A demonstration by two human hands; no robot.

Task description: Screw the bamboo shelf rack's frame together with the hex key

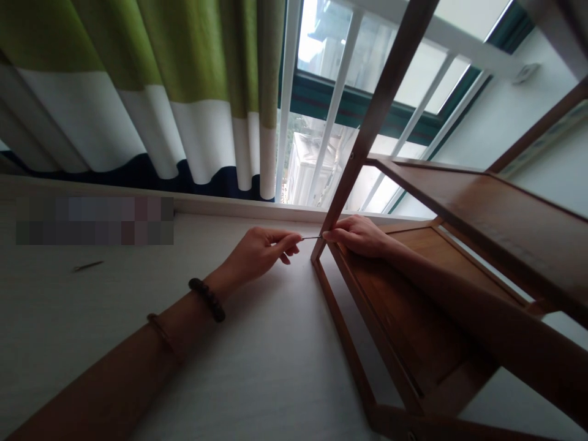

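My left hand [271,245], with two bracelets on the wrist, pinches a thin metal rod [311,237] that looks like a hex key. Its far end meets the side of a brown wooden post [353,153], low down near the post's foot. My right hand [361,236] is closed around the other side of that post, where the lower shelf board [390,288] joins it. The thumb lies close to the rod's tip. Both belong to a wooden shelf rack that stands tilted in view on the right. The fitting under the rod's tip is too small to make out.
A small thin metal piece [87,266] lies on the pale floor [220,380] at left. An upper shelf board [482,202] overhangs my right forearm. Behind are a green, white and navy curtain [197,135], white railings [337,92] and a window. A blurred patch covers the left side.
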